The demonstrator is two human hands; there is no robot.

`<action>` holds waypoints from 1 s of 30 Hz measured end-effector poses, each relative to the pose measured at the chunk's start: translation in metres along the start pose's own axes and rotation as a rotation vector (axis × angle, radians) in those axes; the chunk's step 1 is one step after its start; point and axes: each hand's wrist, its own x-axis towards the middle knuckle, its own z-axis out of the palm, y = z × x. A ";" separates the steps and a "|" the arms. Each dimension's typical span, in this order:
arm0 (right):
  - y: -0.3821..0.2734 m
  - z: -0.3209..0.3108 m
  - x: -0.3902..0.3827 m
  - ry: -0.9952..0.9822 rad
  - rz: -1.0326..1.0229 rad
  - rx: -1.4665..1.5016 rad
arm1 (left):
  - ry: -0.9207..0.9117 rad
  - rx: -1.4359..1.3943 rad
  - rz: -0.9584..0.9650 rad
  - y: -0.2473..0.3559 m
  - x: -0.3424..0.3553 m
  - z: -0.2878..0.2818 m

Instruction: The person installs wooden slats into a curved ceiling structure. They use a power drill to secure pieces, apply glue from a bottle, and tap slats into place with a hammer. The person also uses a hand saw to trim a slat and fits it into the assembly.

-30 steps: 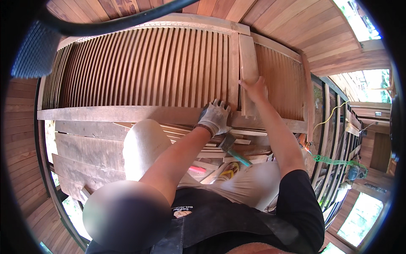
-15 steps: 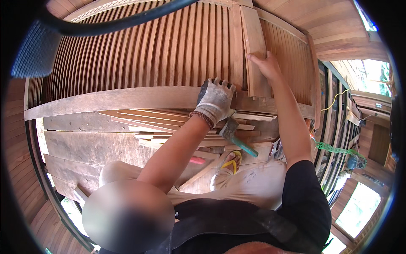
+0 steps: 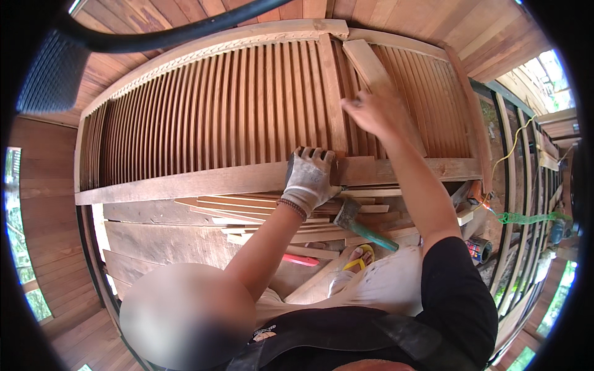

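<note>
A long louvered wooden panel (image 3: 266, 173) with many slats stretches in front of me. My left hand (image 3: 311, 176), in a grey-white glove, is closed over its near rail, fingers curled over the inner edge beside the slats. A loose flat board (image 3: 368, 65) lies slantwise across the right-hand slatted section, just right of the middle crosspiece (image 3: 334, 93). Over the board's left side is my bare right hand (image 3: 374, 114), blurred by motion; its grip does not show clearly.
Thin wooden strips (image 3: 247, 207) lie piled below the near rail. A tool with a broad dark head and green handle (image 3: 380, 238) rests near my yellow-sandalled foot (image 3: 359, 256), beside a red strip-shaped object (image 3: 301, 260). A can (image 3: 477, 249) and green netting (image 3: 526, 217) are at right.
The loose board has turned from nearly upright along the crosspiece to a slant over the right slats. My right hand has shifted off its earlier hold; my left hand stays on the rail.
</note>
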 end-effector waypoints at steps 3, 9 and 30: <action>0.027 0.064 0.044 0.056 -0.091 0.492 | 0.008 -0.005 0.014 0.012 0.002 0.002; 0.028 0.079 0.043 0.065 -0.152 0.745 | 0.031 -0.044 0.027 0.006 -0.001 0.005; 0.058 0.049 0.012 -0.101 0.005 0.981 | 0.026 0.020 0.040 0.009 -0.002 0.003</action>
